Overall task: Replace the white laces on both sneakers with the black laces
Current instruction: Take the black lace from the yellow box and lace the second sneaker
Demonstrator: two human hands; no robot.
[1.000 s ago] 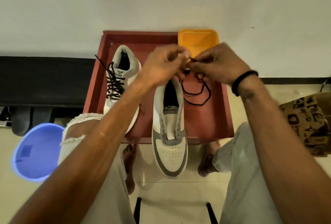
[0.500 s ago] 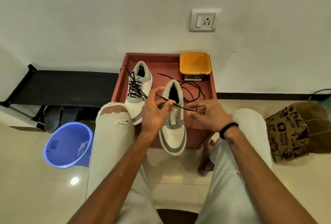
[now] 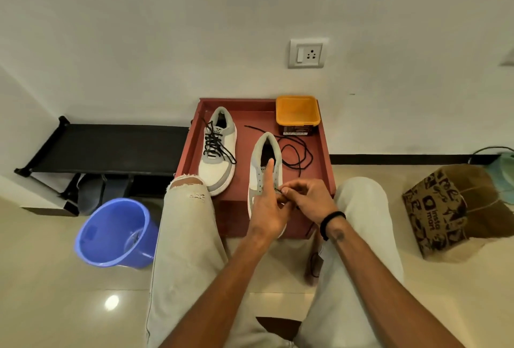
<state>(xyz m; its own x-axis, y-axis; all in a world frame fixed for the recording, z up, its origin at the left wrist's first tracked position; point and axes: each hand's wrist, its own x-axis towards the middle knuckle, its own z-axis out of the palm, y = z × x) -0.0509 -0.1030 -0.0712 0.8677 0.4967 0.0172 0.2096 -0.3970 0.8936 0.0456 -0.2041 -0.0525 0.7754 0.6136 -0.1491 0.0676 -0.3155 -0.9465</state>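
Two white-and-grey sneakers stand on a red tray (image 3: 324, 150). The left sneaker (image 3: 217, 153) carries a black lace through its eyelets. The right sneaker (image 3: 265, 164) has bare eyelets, and a loose black lace (image 3: 296, 150) curls on the tray behind it. My left hand (image 3: 268, 208) lies over this sneaker's front with the index finger stretched up along the tongue. My right hand (image 3: 308, 200) pinches the black lace's end at a low eyelet on the shoe's right side. The toe is hidden under my hands.
An orange tub (image 3: 297, 112) sits at the tray's back right corner. A blue bucket (image 3: 116, 233) stands on the floor at left, beside a black shoe rack (image 3: 111, 147). A brown printed paper bag (image 3: 450, 208) is at right. My knees flank the tray.
The view has pulled back. Both hands have dropped from holding the lace stretched in the air to the right sneaker's lower eyelets; my left index finger now points along the tongue.
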